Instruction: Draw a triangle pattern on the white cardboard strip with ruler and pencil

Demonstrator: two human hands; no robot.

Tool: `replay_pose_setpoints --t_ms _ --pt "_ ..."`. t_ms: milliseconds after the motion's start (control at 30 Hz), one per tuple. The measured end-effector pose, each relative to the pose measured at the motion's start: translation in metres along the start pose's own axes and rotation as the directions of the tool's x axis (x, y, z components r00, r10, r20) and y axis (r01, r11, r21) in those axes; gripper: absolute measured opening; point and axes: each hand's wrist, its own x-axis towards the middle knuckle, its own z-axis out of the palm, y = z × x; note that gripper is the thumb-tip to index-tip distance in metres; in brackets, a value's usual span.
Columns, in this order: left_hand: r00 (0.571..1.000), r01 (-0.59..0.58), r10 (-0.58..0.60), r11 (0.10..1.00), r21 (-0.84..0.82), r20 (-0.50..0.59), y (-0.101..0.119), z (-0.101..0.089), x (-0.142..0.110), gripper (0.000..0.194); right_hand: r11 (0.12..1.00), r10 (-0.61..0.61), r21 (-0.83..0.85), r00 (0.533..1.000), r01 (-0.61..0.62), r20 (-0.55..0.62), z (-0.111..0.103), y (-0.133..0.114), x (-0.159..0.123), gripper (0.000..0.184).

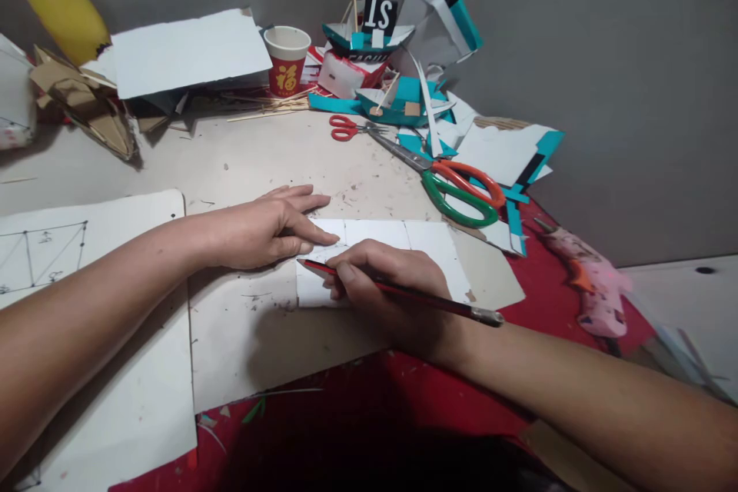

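Observation:
My left hand (270,227) lies flat, fingers stretched out, pressing the left end of a white card strip (427,246) marked with fold lines. My right hand (383,280) is closed round a red pencil (443,304), its tip touching the strip's left part just below my left fingertips. The strip rests on a larger grey-white sheet of card (259,330).
Green-and-orange scissors (455,184) and small red scissors (349,127) lie beyond the strip. A pink glue gun (588,284) rests at right. A red paper cup (287,58), teal paper boats (397,100), card scraps and a yellow bottle (61,4) crowd the back. A sheet with drawn lines (46,250) lies at left.

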Motion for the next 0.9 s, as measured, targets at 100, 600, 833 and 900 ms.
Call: replay_pose_setpoints --t_ms 100,600,833,900 --pt "1.0 -0.005 0.005 1.0 0.001 -0.004 0.0 0.0 0.0 0.036 1.0 -0.016 -0.002 1.0 0.016 -0.007 0.002 0.002 -0.001 0.018" --pt "0.998 -0.041 0.04 0.999 -0.03 -0.039 -0.005 0.002 -0.001 0.035 0.981 -0.142 -0.116 0.984 0.154 0.103 0.001 -0.002 0.001 0.023" --pt "0.999 -0.027 0.026 0.999 -0.031 -0.031 -0.004 0.001 -0.001 0.035 0.987 -0.053 -0.141 0.988 0.074 0.143 -0.001 0.004 -0.007 0.017" --pt "0.999 -0.022 0.021 0.999 -0.031 -0.029 -0.004 0.001 -0.002 0.035 0.988 -0.024 -0.148 0.988 0.047 0.154 -0.002 0.006 -0.01 0.016"
